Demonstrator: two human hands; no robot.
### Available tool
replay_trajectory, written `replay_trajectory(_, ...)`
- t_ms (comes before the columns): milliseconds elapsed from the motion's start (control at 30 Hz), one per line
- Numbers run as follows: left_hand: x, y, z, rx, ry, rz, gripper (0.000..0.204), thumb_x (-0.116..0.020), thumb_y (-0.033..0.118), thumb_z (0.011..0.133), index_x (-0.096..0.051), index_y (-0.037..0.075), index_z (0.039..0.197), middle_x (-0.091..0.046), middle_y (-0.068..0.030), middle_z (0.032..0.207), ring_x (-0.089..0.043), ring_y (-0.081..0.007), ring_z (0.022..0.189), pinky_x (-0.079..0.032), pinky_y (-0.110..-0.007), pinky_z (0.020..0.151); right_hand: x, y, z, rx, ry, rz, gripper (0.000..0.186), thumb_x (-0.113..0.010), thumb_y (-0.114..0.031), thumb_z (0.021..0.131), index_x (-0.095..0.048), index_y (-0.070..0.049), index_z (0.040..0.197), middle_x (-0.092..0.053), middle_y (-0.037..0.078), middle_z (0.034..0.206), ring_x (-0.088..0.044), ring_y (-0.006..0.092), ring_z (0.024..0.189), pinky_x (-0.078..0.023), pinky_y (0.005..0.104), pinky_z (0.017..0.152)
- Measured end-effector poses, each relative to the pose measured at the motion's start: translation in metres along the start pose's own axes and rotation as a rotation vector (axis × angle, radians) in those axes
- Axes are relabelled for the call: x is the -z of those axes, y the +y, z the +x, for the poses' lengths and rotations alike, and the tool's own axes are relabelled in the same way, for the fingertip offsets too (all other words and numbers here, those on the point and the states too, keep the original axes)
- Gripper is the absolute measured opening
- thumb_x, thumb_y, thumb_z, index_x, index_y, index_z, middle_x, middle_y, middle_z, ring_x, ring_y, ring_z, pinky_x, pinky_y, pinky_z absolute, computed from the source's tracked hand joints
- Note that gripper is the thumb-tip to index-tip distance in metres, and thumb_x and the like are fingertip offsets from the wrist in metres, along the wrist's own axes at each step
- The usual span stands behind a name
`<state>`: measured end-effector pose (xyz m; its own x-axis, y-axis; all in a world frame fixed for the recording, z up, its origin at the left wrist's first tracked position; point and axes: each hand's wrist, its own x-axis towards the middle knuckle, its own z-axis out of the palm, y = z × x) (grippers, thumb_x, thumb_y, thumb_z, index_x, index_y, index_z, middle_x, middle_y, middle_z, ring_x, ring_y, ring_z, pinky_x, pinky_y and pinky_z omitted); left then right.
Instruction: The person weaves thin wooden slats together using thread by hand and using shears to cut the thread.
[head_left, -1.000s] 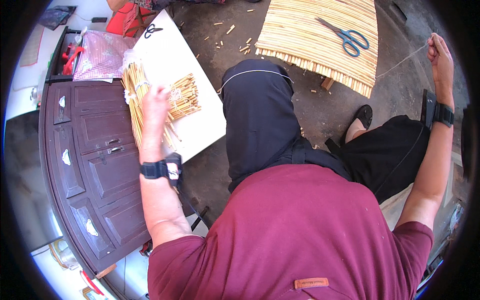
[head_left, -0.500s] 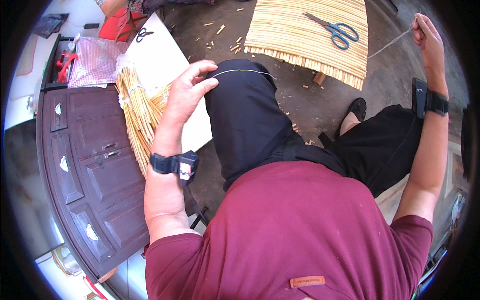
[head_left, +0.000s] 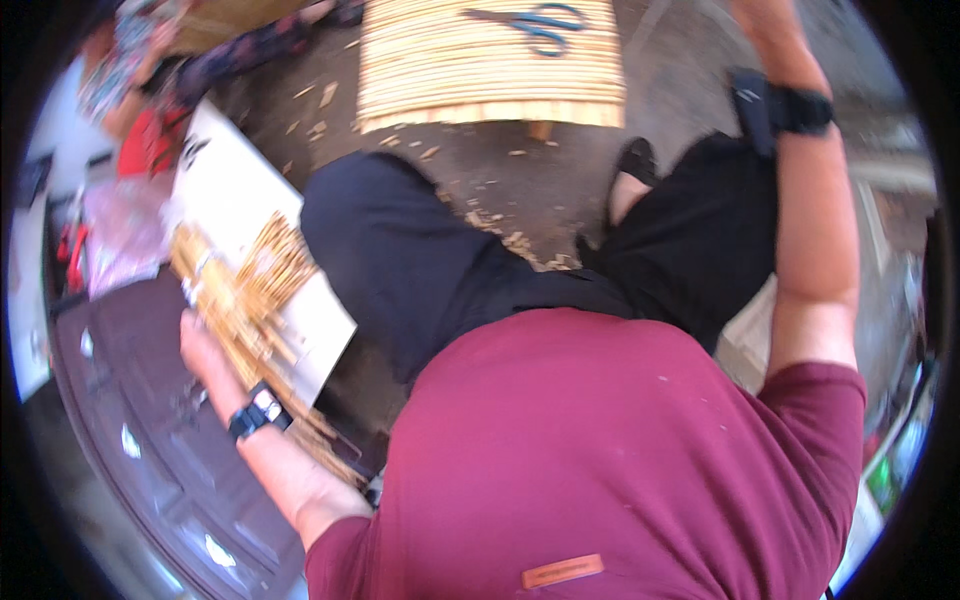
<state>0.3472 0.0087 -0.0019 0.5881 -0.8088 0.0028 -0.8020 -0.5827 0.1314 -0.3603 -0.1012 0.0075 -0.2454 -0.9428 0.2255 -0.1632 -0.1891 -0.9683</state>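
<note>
My left hand (head_left: pixel 204 350) is at the left side of a bundle of thin yellow-brown sticks (head_left: pixel 215 290), close against it. Blur smears its fingers, so I cannot tell whether they grip any stick. The upper edge of the picture cuts off my right hand (head_left: pixel 768 28), and its fingers are out of sight. To its left is a mat of sticks laid side by side (head_left: pixel 470 75). Scissors with blue handles (head_left: pixel 545 28) lie on that mat. A shorter pile of sticks (head_left: pixel 278 258) rests beside the bundle on a white board (head_left: pixel 225 160).
A dark brown cabinet (head_left: pixel 150 400) stands at the left, with a pink checked cloth (head_left: pixel 125 230) beyond it. Cut stick bits (head_left: pixel 490 220) litter the floor. Another person's patterned sleeve (head_left: pixel 135 45) shows at the upper left, near a red thing (head_left: pixel 150 140).
My left hand has moved from over my knee, left and down to the stick bundle. My right hand has gone up to the picture's edge. The whole view has shifted.
</note>
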Motion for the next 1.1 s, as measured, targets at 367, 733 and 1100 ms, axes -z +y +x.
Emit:
replay_trajectory(367,0.012,0.254,-0.078,-0.996,-0.368,-0.771,0.051,-0.058,0.008,0.090,-0.047,0.000,0.138,-0.053,-0.0159,0.138,-0.052,-0.0233,0.125,-0.040,-0.033,0.102,-0.001,-0.007,0.000,0.030,-0.103,0.022,0.019,-0.054,-0.018,0.096,-0.059,-0.010,0.080,-0.061,0.000,0.066,-0.053,0.0052,0.051,-0.040,0.0178,0.047)
replay_trajectory(733,-0.047,0.470,-0.178,-1.189,-1.573,-1.066,0.030,-0.057,0.019,0.096,-0.055,0.000,0.120,-0.063,-0.0074,0.091,-0.062,-0.0116,0.074,-0.052,-0.025,0.067,0.051,-0.007,-0.005,0.011,-0.139,0.732,0.011,-0.053,-0.017,0.097,-0.055,-0.007,0.092,-0.055,0.001,0.072,-0.053,0.0095,0.059,-0.047,0.0239,0.055)
replay_trajectory(1100,-0.059,0.397,-0.020,-0.966,-1.218,-0.641,0.012,-0.064,0.018,0.091,-0.061,0.007,0.087,-0.058,0.0043,0.068,-0.056,-0.0057,0.057,-0.046,-0.020,0.054,0.165,0.068,0.005,0.100,0.822,0.655,0.012,-0.049,-0.012,0.097,-0.055,-0.008,0.087,-0.055,0.003,0.073,-0.056,0.0167,0.067,-0.052,0.0337,0.069)
